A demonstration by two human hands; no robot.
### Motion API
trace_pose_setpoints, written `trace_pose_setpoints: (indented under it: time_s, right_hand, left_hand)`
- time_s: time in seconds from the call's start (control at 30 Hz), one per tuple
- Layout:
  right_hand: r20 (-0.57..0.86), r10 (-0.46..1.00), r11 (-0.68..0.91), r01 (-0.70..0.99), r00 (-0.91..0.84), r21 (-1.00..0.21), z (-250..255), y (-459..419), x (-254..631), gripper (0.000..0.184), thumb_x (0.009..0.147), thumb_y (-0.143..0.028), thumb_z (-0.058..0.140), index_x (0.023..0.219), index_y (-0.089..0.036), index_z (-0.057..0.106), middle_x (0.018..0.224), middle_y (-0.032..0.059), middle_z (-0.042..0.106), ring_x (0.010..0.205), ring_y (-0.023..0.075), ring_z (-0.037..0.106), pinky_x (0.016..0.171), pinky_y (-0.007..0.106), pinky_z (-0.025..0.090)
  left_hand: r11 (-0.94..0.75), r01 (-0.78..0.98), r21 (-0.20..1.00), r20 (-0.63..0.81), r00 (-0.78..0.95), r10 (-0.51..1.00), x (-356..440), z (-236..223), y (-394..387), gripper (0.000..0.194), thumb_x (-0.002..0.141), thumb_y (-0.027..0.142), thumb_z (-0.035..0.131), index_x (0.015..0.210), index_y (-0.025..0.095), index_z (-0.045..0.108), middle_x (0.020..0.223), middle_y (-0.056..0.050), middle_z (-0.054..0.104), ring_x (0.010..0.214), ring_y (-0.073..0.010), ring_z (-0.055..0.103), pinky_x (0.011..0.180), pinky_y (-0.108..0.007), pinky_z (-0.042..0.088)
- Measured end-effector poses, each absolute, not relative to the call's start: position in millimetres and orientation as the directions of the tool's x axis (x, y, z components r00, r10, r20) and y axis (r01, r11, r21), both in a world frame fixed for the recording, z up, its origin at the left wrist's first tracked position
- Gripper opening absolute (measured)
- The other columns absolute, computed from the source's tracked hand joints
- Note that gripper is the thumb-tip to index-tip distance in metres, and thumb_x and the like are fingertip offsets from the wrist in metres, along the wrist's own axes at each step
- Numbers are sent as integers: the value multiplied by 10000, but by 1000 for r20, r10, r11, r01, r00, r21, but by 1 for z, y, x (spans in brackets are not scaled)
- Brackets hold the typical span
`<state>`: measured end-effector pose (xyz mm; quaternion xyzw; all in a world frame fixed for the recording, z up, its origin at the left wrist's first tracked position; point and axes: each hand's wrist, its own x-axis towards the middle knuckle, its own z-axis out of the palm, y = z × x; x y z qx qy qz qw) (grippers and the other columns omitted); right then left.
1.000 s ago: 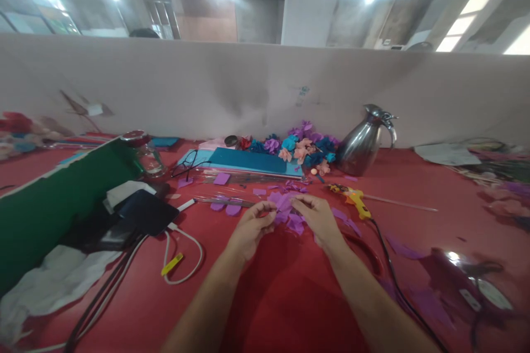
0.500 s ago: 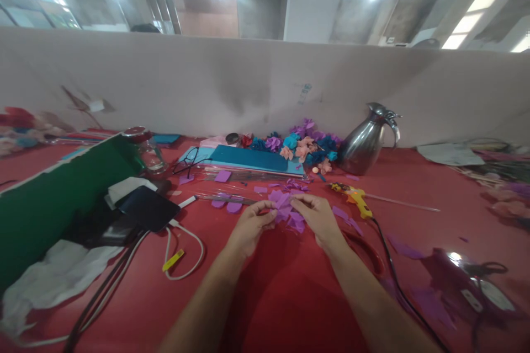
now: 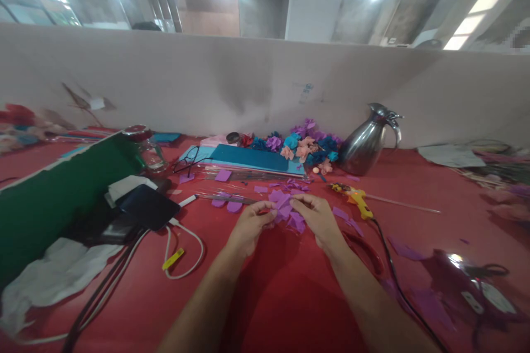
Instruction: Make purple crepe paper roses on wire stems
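Note:
Between my two hands is a purple paper flower with loose, spread petals. My left hand pinches it from the left, thumb against fingers; a thin dark stem runs out leftward from that hand. From the right, my right hand grips a petal between thumb and fingertips. Purple paper pieces lie just below the flower, partly hidden by it. Cut purple petals rest on the red table left of my hands.
A yellow glue gun with a black cord lies right of my hands. Behind are a steel jug, finished paper flowers and a blue sheet. At left are a phone, white cable and glass jar.
Almost nothing differs. Both hands keep the same hold on the purple flower, and the view has shifted very slightly.

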<state>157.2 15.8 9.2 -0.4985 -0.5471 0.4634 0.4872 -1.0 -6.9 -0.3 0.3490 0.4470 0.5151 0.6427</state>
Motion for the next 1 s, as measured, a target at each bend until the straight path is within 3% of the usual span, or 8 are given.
trace_pose_setpoints:
  time_s: [0.33,1.0]
  right_hand:
    - [44,998,46,59,-39,-997,11,14,156,222,640,-394,688,698,-180,704,600,-16,612,559,120,483,564,253,364]
    - [39,977,47,35,-208,-998,11,13,157,153,661,-290,647,748,-188,720,681,-10,661,647,145,544,647,270,395]
  left_hand:
    - [228,-357,906,-212,85,974,-2,0,-7,246,548,242,786,732,149,651,569,37,554,501,-66,447,544,-217,335]
    - [250,-325,912,-232,96,968,-2,-1,-8,260,535,257,786,710,147,629,589,38,526,518,-70,452,548,-218,346]
